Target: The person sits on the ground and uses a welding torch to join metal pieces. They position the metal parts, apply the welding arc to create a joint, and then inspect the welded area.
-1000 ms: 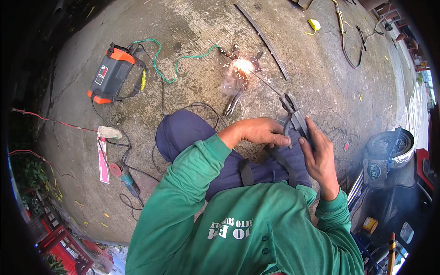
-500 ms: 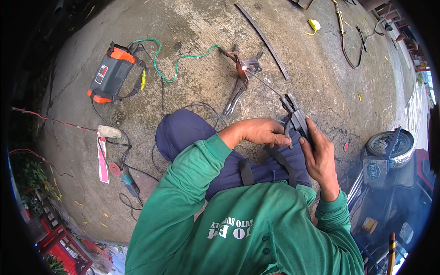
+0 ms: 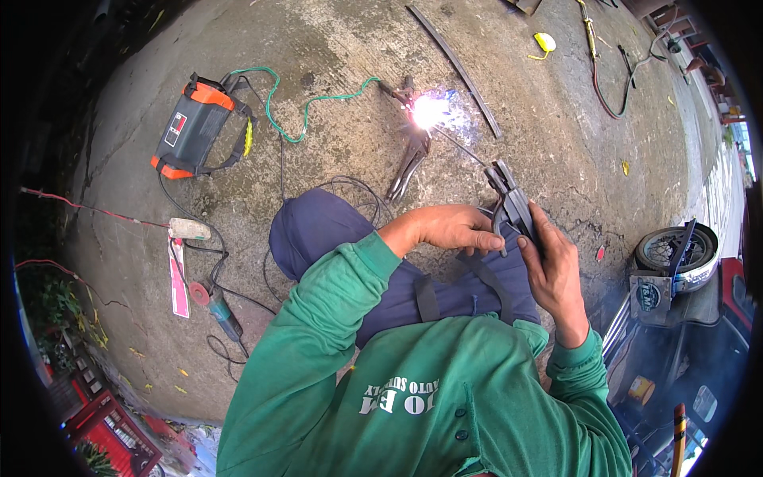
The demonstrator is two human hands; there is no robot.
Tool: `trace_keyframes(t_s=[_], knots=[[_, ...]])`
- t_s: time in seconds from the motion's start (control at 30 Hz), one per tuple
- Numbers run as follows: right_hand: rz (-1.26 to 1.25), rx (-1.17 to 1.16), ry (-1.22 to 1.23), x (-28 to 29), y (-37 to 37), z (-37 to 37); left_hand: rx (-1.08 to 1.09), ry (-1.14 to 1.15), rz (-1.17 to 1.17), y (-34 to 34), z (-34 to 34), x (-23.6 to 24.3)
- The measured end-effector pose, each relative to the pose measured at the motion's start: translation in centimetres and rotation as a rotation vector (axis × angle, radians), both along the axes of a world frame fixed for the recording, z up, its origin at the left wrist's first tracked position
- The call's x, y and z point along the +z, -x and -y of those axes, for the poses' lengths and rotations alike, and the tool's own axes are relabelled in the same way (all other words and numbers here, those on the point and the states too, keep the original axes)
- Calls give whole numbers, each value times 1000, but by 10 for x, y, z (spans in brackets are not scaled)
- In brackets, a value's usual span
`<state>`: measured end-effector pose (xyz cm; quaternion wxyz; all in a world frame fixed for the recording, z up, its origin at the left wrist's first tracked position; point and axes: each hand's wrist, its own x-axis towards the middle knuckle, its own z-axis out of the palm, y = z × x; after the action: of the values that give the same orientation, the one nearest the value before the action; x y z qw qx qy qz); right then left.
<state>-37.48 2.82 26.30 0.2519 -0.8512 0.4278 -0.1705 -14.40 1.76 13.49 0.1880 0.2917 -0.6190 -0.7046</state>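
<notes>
My right hand [image 3: 552, 274] is closed round a dark welding electrode holder [image 3: 515, 203]. My left hand [image 3: 461, 229] pinches at the holder's lever with its thumb and curled fingers. From the holder's jaws a thin welding rod [image 3: 459, 146] runs up and left to a bright white-violet arc [image 3: 430, 111]. The glare hides most of the metal workpiece there. A pair of locking pliers [image 3: 408, 167] lies with its handles pointing toward me, its jaws lost in the light. A clamp [image 3: 389, 89] on a green cable [image 3: 338, 97] sits just left of the arc.
An orange-and-black welding machine [image 3: 195, 127] stands at the left. Nearer lie an angle grinder [image 3: 225, 316] and loose black cables [image 3: 220, 266]. A long metal strip [image 3: 457, 63] lies beyond the arc. At right are a wheel [image 3: 675, 248], a yellow tape measure [image 3: 544, 42] and a torch hose [image 3: 600, 95].
The small glow at the rod's tip has flared into a large bright arc with spatter, covering the workpiece. Both hands and the holder stay almost in place.
</notes>
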Motion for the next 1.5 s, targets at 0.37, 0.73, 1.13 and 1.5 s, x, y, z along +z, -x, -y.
trace_keyframes(t_s=[0.37,0.73,1.13,1.5], knots=[[-15,1,8,0,0,0,13,-1,32,-1,-1,3],[-12,-14,-13,-1,-1,1,-11,29,14,-2,2,2],[-16,-27,-40,-1,-1,2,51,22,-26,0,-1,1],[34,-22,4,-5,2,-2,13,11,-35,1,0,-3]])
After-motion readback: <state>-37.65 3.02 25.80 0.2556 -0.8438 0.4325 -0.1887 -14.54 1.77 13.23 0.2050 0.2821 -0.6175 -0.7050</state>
